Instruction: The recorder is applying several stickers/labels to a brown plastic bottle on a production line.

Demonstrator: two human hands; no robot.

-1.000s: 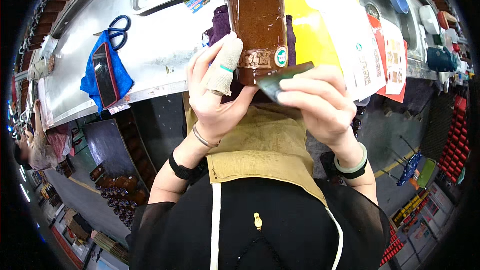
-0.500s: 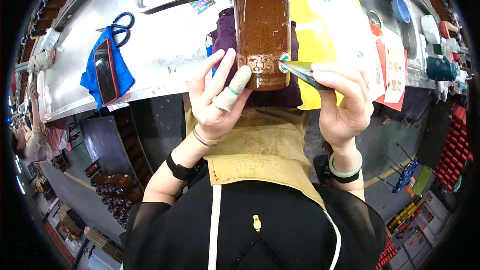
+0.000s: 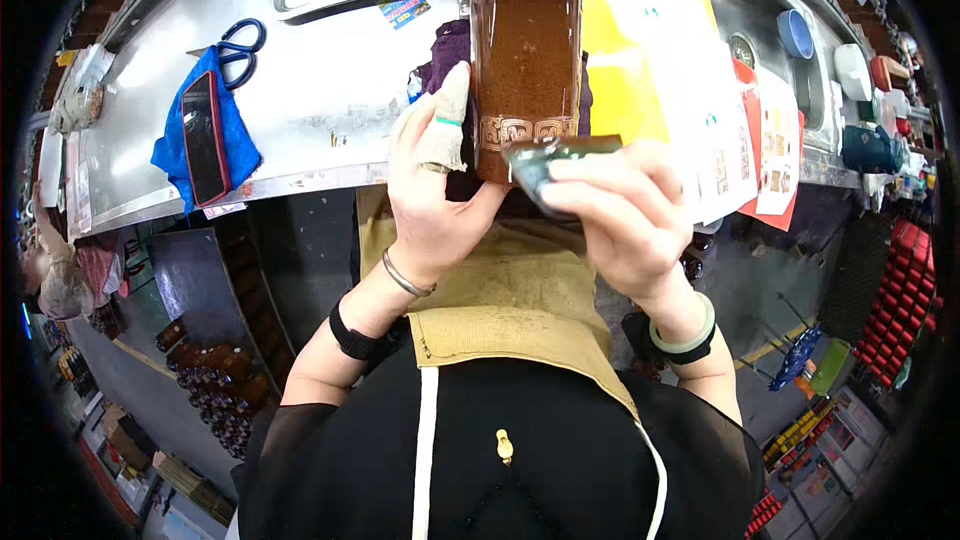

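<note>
A brown glass bottle (image 3: 525,50) with a raised pattern band near its base lies on a dark purple cloth (image 3: 450,48), its base toward me. My left hand (image 3: 435,185) steadies the bottle's lower left side, thumb at the base edge; a pale cot covers one finger (image 3: 441,145). Between the thumb and fingers of my right hand (image 3: 630,215) is a thin, glossy, dark green scraper-like piece (image 3: 550,162). It overlaps the lower right of the bottle and hides part of the patterned band. Whether it touches the glass I cannot tell.
To the left, a phone (image 3: 205,140) rests on a blue cloth (image 3: 175,130) beside dark-handled scissors (image 3: 242,45). Right of the bottle lie a yellow sheet (image 3: 625,90) and red and white printed sheets (image 3: 785,155). Farther right is a metal sink (image 3: 775,70) with a blue cup (image 3: 795,33).
My right hand has moved left and turned the green piece across the bottle's base, covering a round green-and-white sticker. My left hand has closed in from spread fingers against the bottle's side.
</note>
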